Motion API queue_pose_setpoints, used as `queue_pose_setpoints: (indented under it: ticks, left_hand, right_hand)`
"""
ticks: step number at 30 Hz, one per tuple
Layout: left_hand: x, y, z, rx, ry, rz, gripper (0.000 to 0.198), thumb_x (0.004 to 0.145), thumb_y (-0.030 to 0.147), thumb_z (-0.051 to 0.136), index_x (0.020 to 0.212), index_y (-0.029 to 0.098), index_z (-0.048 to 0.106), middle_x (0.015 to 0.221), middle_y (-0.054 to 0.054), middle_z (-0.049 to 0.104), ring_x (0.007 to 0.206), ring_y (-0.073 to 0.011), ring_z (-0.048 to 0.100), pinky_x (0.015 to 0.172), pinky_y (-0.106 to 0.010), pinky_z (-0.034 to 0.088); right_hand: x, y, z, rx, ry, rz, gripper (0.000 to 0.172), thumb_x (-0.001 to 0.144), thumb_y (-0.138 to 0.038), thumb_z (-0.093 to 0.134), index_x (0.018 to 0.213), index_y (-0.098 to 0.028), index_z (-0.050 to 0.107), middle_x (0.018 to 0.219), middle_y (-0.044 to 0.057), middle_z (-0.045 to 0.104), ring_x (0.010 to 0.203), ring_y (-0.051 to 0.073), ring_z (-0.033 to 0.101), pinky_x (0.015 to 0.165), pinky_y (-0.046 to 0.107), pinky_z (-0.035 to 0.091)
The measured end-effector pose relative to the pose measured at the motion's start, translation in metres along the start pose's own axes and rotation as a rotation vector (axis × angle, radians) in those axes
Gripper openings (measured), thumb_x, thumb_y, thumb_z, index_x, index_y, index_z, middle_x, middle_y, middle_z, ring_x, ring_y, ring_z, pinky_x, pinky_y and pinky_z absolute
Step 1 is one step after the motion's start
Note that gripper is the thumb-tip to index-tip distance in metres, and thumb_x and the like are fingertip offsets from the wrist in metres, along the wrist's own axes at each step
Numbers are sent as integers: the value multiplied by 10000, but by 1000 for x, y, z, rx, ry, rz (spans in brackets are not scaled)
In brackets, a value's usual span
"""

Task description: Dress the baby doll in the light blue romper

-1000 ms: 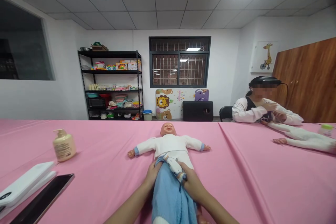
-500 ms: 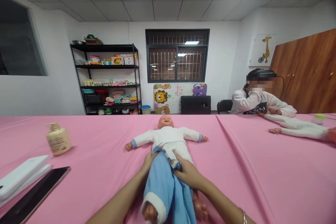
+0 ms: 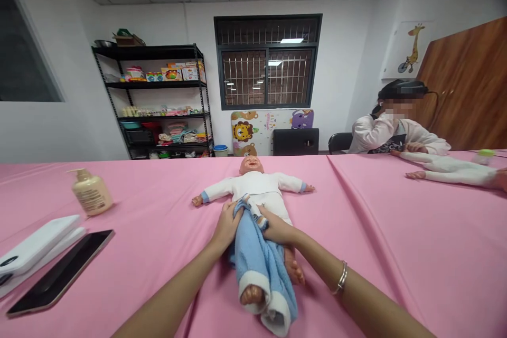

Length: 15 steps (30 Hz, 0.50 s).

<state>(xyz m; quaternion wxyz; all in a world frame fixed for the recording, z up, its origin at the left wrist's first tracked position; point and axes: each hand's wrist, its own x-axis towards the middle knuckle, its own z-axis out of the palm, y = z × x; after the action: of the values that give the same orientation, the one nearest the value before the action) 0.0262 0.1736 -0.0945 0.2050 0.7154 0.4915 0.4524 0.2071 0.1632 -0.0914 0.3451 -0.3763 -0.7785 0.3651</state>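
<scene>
On a pink cloth-covered table (image 3: 431, 269), the left hand (image 3: 226, 227) and right hand (image 3: 277, 231), just apart, close on a soft blue terry towel (image 3: 259, 269) over a white-clothed vinyl baby doll (image 3: 257, 185) lying face-up; the towel looks light, pliant, best gathered at its edge.

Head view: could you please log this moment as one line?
left hand: on blue towel | right hand: on towel | baby doll: face-up, towel over legs

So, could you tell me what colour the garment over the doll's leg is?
The garment is light blue with a white cuff, clearest in the head view.
</scene>
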Motion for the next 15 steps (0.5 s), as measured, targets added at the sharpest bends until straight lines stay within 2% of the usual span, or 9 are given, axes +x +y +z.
queue_pose_setpoints:
  ticks: [3, 6, 9, 12, 15]
  left_hand:
    - [6, -1, -2, 2, -60, 91, 303, 881, 343, 391, 993, 154, 598, 1007, -86, 596, 992, -222, 528, 909, -333, 389]
    - [11, -4, -1, 34, -108, 77, 254, 871, 282, 391, 999, 166, 577, 1006, -71, 621, 937, -210, 563, 838, -300, 411]
    - [16, -8, 2, 167, -129, 11, 243, 882, 271, 358, 996, 191, 557, 936, -58, 643, 834, -206, 593, 707, -273, 411]
    - [18, -7, -2, 399, -106, -59, 233, 896, 301, 348, 1000, 207, 534, 891, -62, 645, 781, -222, 598, 606, -264, 368]
    - [16, 3, -14, 632, 39, -31, 218, 875, 358, 421, 963, 180, 511, 936, -88, 620, 847, -240, 579, 626, -272, 370]
  right_hand:
    - [4, -2, 0, 16, 14, -54, 411, 640, -112, 451, 1038, -114, 555, 958, 48, 587, 870, 172, 511, 817, 280, 397]
    - [3, -8, -3, 73, -13, -64, 158, 674, -141, 383, 746, -125, 523, 737, 5, 521, 695, 121, 451, 659, 226, 359]
    - [2, -13, -5, 125, -66, -79, 87, 671, -170, 371, 649, -136, 448, 666, -9, 436, 635, 96, 378, 589, 207, 303]
    - [1, -14, -7, 147, -74, -41, 37, 602, -139, 374, 624, -140, 404, 639, -18, 386, 621, 84, 339, 570, 201, 271]
    - [-2, -14, -9, 149, -35, 39, 124, 532, -105, 410, 651, -139, 402, 641, -30, 365, 619, 78, 327, 558, 197, 251]
